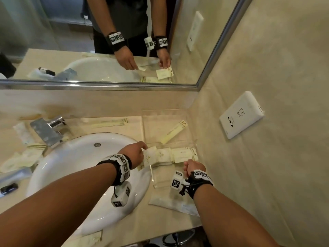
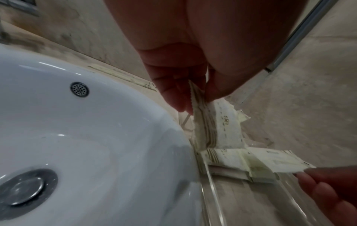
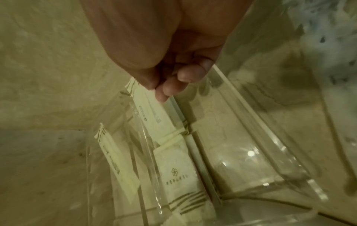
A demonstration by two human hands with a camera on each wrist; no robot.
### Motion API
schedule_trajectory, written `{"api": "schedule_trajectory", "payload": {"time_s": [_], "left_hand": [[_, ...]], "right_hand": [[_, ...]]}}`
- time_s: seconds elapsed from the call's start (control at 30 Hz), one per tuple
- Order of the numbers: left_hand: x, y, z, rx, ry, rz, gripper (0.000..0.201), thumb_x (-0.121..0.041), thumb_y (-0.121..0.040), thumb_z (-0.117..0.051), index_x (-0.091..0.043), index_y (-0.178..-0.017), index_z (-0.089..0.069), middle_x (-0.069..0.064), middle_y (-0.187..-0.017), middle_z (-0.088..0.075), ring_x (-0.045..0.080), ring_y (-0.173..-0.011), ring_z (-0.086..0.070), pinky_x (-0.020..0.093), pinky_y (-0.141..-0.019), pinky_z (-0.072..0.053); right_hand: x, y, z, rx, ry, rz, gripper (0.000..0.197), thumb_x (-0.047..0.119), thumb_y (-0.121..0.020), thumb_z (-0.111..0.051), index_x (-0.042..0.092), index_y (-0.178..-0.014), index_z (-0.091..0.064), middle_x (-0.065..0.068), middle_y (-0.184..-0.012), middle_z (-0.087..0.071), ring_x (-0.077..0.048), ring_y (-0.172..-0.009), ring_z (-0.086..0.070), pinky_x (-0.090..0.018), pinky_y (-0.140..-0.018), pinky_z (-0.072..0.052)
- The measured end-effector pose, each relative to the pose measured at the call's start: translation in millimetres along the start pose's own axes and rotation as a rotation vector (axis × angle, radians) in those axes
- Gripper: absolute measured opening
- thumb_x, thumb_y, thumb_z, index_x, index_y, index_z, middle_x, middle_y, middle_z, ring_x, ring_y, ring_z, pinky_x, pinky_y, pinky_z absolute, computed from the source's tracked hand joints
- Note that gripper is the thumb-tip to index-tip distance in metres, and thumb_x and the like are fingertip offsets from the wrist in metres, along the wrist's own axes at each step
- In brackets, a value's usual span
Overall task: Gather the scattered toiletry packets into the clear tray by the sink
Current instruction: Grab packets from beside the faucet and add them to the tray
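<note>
A: Between my two hands, over the clear tray (image 1: 192, 142), I see a row of cream packets (image 1: 165, 155).
B: How are the hands?
A: My left hand (image 1: 135, 153) pinches the sink-side packet's edge; my right hand (image 1: 192, 167) pinches the wall-side one.
B: Beyond them?
A: A long sachet (image 1: 174, 131) leans in the tray past the fingers. The sink (image 1: 76, 157) lies left of my left hand.
</note>
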State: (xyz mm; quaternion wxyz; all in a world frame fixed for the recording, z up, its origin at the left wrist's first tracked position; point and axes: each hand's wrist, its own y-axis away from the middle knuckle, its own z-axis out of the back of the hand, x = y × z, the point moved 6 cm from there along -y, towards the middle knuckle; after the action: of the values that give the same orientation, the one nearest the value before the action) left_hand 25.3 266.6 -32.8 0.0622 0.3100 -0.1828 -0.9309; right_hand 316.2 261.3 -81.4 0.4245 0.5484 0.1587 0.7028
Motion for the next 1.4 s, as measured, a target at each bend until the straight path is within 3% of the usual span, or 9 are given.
{"api": "schedule_trajectory", "payload": {"time_s": [0.37, 0.63, 0.73, 0.87, 1.0, 1.17, 1.4], "left_hand": [[-20, -24, -11, 0.021, -0.016, 0.044, 0.027, -0.020, -0.094, -0.041, -0.031, -0.116, -0.054, -0.004, -0.096, -0.067, 0.017, -0.079, -0.064, 0.032, -0.070, -0.055], [-36, -36, -22, 0.035, -0.015, 0.045, 0.031, -0.016, -0.094, -0.039, -0.028, -0.118, -0.054, -0.005, -0.094, -0.067, 0.015, -0.076, -0.064, 0.031, -0.067, -0.054], [-43, -40, -24, 0.046, -0.017, 0.043, 0.031, -0.016, -0.094, -0.038, -0.029, -0.117, -0.055, -0.002, -0.096, -0.068, 0.016, -0.077, -0.064, 0.029, -0.066, -0.052], [-52, -46, -29, 0.060, 0.011, 0.011, 0.032, -0.015, -0.093, -0.038, -0.028, -0.114, -0.058, -0.001, -0.096, -0.068, 0.017, -0.079, -0.065, 0.031, -0.071, -0.055], [-63, -50, -37, 0.063, 0.037, -0.039, 0.031, -0.015, -0.092, -0.041, -0.028, -0.113, -0.060, -0.004, -0.088, -0.066, 0.015, -0.074, -0.063, 0.030, -0.068, -0.053], [-60, -51, -31, -0.019, -0.053, -0.044, 0.029, -0.018, -0.093, -0.048, -0.025, -0.119, -0.061, 0.001, -0.115, -0.062, 0.019, -0.101, -0.061, 0.035, -0.088, -0.051], [-43, -41, -33, 0.135, -0.198, -0.026, 0.033, -0.023, -0.094, -0.047, -0.028, -0.124, -0.059, -0.002, -0.130, -0.054, 0.021, -0.117, -0.053, 0.038, -0.096, -0.047]], "right_hand": [[7, -32, -11, 0.071, 0.073, -0.011, 0.026, 0.014, -0.092, -0.056, -0.002, -0.084, -0.075, -0.007, -0.060, -0.064, -0.016, -0.043, -0.048, -0.024, -0.043, -0.040], [6, -37, -6, 0.135, 0.248, 0.003, 0.039, 0.039, -0.087, -0.058, 0.011, -0.062, -0.068, -0.002, -0.054, -0.065, -0.020, -0.049, -0.052, -0.030, -0.058, -0.046], [14, -35, -8, 0.133, 0.297, 0.090, 0.040, 0.048, -0.081, -0.058, 0.013, -0.061, -0.062, -0.002, -0.052, -0.059, -0.021, -0.049, -0.051, -0.030, -0.056, -0.044], [19, -23, -30, 0.336, 0.231, 0.194, 0.041, 0.054, -0.081, -0.063, 0.016, -0.066, -0.062, -0.002, -0.055, -0.054, -0.016, -0.043, -0.043, -0.027, -0.048, -0.038], [20, -13, -43, 0.467, 0.176, 0.217, 0.031, 0.038, -0.091, -0.066, 0.015, -0.071, -0.062, -0.002, -0.059, -0.056, -0.012, -0.042, -0.041, -0.021, -0.040, -0.030], [16, -24, -45, 0.349, 0.233, 0.111, 0.023, 0.018, -0.093, -0.055, 0.009, -0.075, -0.065, -0.002, -0.060, -0.061, -0.011, -0.041, -0.046, -0.020, -0.039, -0.032], [20, -14, -67, 0.366, 0.342, 0.073, 0.022, 0.011, -0.094, -0.054, -0.003, -0.088, -0.071, -0.003, -0.055, -0.063, -0.013, -0.039, -0.049, -0.020, -0.038, -0.035]]}}
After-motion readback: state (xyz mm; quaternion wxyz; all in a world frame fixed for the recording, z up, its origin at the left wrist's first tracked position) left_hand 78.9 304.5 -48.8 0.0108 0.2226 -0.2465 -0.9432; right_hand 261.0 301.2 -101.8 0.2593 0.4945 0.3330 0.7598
